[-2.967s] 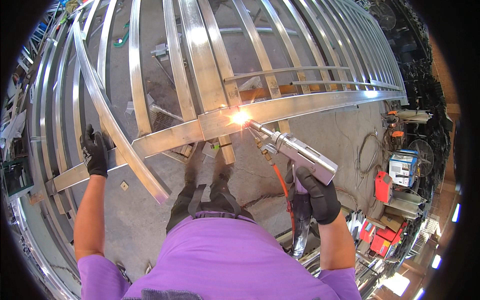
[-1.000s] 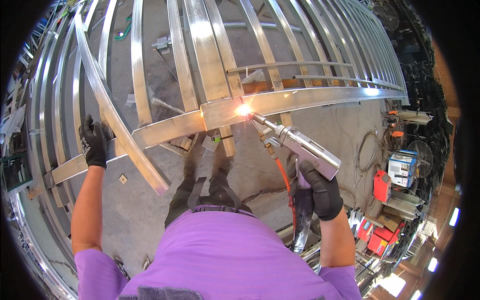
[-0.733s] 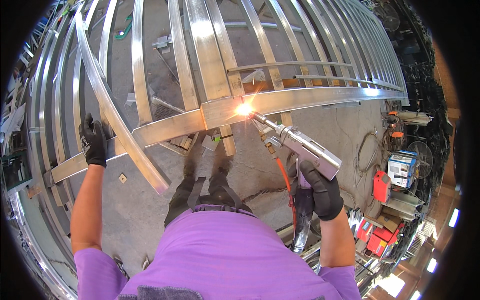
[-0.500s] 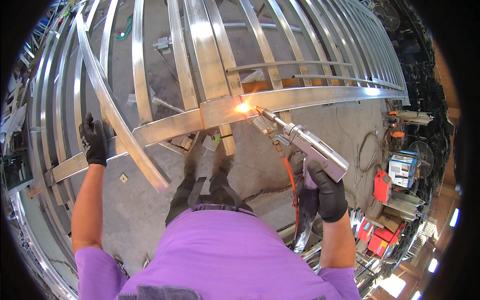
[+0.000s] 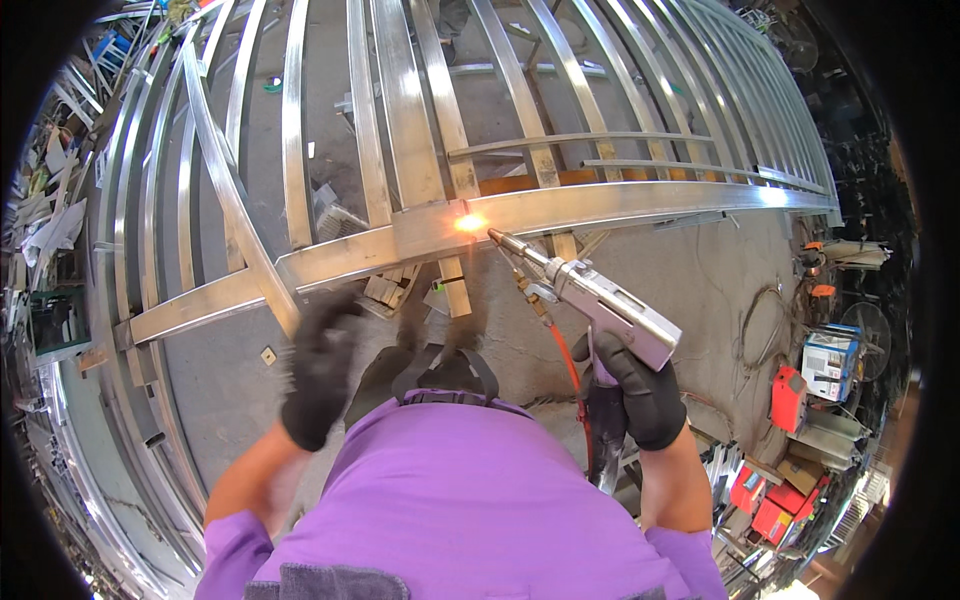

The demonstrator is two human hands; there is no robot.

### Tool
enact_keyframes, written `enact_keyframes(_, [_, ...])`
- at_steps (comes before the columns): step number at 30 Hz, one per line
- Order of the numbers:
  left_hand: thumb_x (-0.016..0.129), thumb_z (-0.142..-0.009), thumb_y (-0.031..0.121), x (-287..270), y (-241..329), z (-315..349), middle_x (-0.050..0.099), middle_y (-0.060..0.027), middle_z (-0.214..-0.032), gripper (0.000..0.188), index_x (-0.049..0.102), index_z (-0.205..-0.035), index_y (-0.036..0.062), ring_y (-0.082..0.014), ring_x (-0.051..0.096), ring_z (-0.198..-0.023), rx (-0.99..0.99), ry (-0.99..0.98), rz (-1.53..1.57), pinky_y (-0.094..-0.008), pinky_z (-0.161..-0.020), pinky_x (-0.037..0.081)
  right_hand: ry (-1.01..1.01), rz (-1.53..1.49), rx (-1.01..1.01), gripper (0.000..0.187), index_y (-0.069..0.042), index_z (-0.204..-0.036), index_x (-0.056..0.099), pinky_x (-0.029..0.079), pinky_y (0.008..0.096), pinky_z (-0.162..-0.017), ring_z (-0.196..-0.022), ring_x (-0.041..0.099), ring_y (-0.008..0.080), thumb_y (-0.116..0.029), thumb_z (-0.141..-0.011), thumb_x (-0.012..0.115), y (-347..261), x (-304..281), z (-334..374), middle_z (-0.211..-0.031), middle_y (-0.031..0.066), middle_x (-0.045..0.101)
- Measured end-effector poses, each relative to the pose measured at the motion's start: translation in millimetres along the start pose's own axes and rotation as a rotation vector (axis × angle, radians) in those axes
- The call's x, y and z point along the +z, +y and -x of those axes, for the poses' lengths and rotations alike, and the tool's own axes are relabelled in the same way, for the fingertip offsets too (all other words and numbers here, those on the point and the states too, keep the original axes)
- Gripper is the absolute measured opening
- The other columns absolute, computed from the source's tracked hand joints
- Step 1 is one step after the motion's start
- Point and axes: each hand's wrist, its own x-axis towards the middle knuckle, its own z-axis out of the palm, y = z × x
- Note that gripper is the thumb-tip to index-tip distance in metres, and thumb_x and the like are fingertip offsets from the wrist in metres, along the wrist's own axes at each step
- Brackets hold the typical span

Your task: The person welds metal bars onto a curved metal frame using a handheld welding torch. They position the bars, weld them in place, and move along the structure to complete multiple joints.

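In my right hand [image 5: 648, 392], black-gloved, is a silver handheld welding gun [image 5: 622, 308] with a red hose [image 5: 568, 362] hanging below it. The gun's nozzle points left at a bright orange glow [image 5: 470, 222] on the front rail [image 5: 640, 203] of a large metal frame, where a flat bar joins it. My left hand [image 5: 325, 372], also gloved, is smeared by motion. It is beside the near end of a metal bar [image 5: 228, 192] lying diagonally over the frame; whether it touches the bar is unclear.
Many long metal bars [image 5: 297, 120] run away from the front rail. A wooden block [image 5: 268, 355] lies on the floor at left. To the right are a fan [image 5: 868, 335], a white-and-blue box [image 5: 830, 362], red cases [image 5: 788, 398] and coiled cable [image 5: 765, 325].
My left hand has left the rail at the far left and come right and nearer me, beside the diagonal bar's end. My right hand keeps the welding gun at the same glowing joint.
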Motion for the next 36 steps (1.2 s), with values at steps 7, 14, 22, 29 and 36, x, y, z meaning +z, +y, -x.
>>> enact_keyframes(7, [0.077,-0.100,0.036,101,-14,-46,0.062,-0.0242,-0.145,0.071,0.051,-0.159,0.0078,-0.0423,0.061,-0.136,0.296,-0.654,-0.009,-0.0480,-0.120,0.044,0.076,0.112,-0.137,0.027,-0.001,-0.123,0.069,0.054,0.0313,-0.062,-0.071,0.068,0.0130,-0.024,-0.108,0.072,-13,14,0,-0.095,0.0045,0.073])
enact_keyframes(14, [0.061,-0.114,0.047,148,-26,-73,0.068,-0.0146,-0.138,0.058,0.055,-0.154,0.0058,-0.0281,0.070,-0.125,-0.108,-0.726,0.545,-0.0415,-0.107,0.054,0.031,0.106,0.032,0.030,-0.001,-0.128,0.068,0.053,0.0308,-0.059,-0.066,0.068,0.0134,-0.023,-0.108,0.073,-23,7,-9,-0.095,0.0050,0.073])
enact_keyframes(22, [0.050,-0.118,0.055,160,-4,-74,0.072,-0.0082,-0.125,0.057,0.062,-0.143,0.0054,-0.0177,0.074,-0.104,-0.683,-0.593,0.801,-0.0362,-0.098,0.059,-0.020,0.076,0.009,0.030,-0.001,-0.127,0.069,0.053,0.0312,-0.057,-0.064,0.066,0.0124,-0.023,-0.107,0.074,-12,-2,-29,-0.090,0.0042,0.072])
enact_keyframes(29, [0.057,-0.114,0.057,176,-6,-72,0.078,-0.0079,-0.110,0.060,0.075,-0.124,0.0016,-0.0164,0.075,-0.096,-0.682,-0.440,0.834,-0.0335,-0.093,0.060,-0.062,0.177,0.107,0.026,0.000,-0.124,0.067,0.059,0.0351,-0.061,-0.069,0.071,0.0178,-0.022,-0.110,0.069,-24,-12,-36,-0.099,0.0080,0.073])
enact_keyframes(36, [0.055,-0.115,0.058,176,-9,-73,0.079,-0.0080,-0.106,0.061,0.076,-0.121,0.0011,-0.0165,0.075,-0.095,-0.672,-0.425,0.764,-0.0327,-0.093,0.060,-0.082,0.159,0.102,0.026,0.000,-0.123,0.067,0.059,0.0349,-0.059,-0.068,0.071,0.0176,-0.023,-0.110,0.070,-23,-12,-41,-0.099,0.0079,0.073])
